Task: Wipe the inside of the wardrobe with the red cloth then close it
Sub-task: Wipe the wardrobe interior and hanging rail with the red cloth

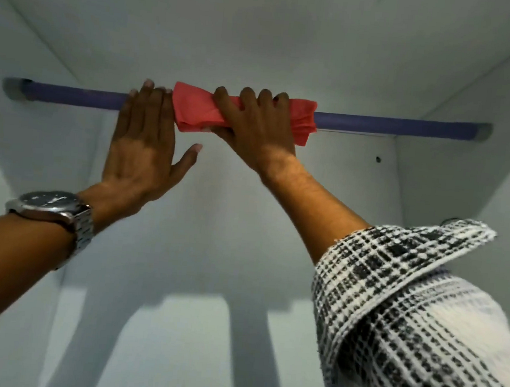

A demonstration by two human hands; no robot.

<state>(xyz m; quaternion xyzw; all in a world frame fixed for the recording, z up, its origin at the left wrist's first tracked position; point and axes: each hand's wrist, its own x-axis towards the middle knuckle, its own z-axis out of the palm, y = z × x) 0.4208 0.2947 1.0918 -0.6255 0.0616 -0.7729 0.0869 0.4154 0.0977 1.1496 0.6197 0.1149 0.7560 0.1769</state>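
I look up into the white wardrobe (245,223). A purple hanging rail (71,96) runs across it from side wall to side wall. The red cloth (193,110) is wrapped around the middle of the rail. My right hand (253,125) grips the cloth and the rail together, fingers curled over the top. My left hand (144,140) rests flat against the rail just left of the cloth, fingers straight and thumb spread, holding nothing. A metal watch (52,209) sits on my left wrist.
The wardrobe's top panel (261,39) lies close above the rail. Side walls (482,151) close in left and right. A small dark hole (378,158) marks the back panel at right. My checked sleeve (406,314) fills the lower right.
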